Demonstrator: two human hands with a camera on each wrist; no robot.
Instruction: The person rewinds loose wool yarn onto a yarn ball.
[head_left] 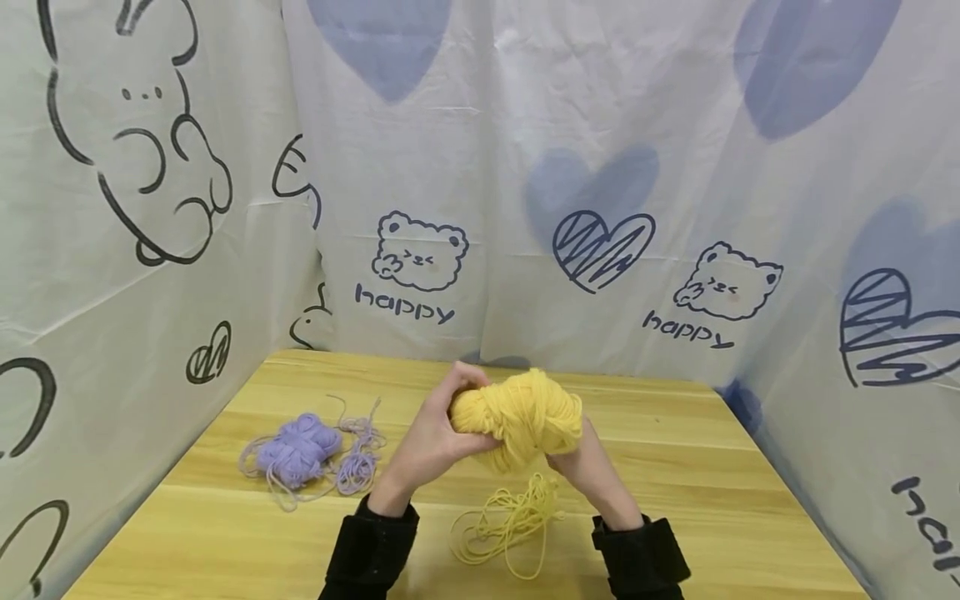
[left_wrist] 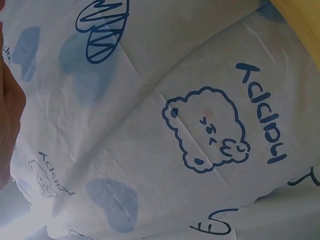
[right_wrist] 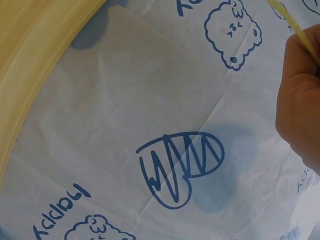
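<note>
A thick ball of yellow yarn (head_left: 531,415) is held up over the table in the head view. My left hand (head_left: 427,435) grips its left end, thumb in front and fingers over the top. At the ball's right side is my right hand (head_left: 588,467), its fingers partly hidden behind the yarn. In the right wrist view, a yellow strand (right_wrist: 294,24) runs into the curled fingers of that hand (right_wrist: 302,95). Below the ball, loose loops of yellow yarn (head_left: 513,525) lie on the table. Only an edge of the left hand (left_wrist: 10,112) shows in the left wrist view.
A ball of purple yarn (head_left: 300,450) lies on the left of the wooden table (head_left: 660,433). Tangled purple strands (head_left: 358,467) lie just right of it. White printed curtains (head_left: 517,108) hang behind the table and along both sides.
</note>
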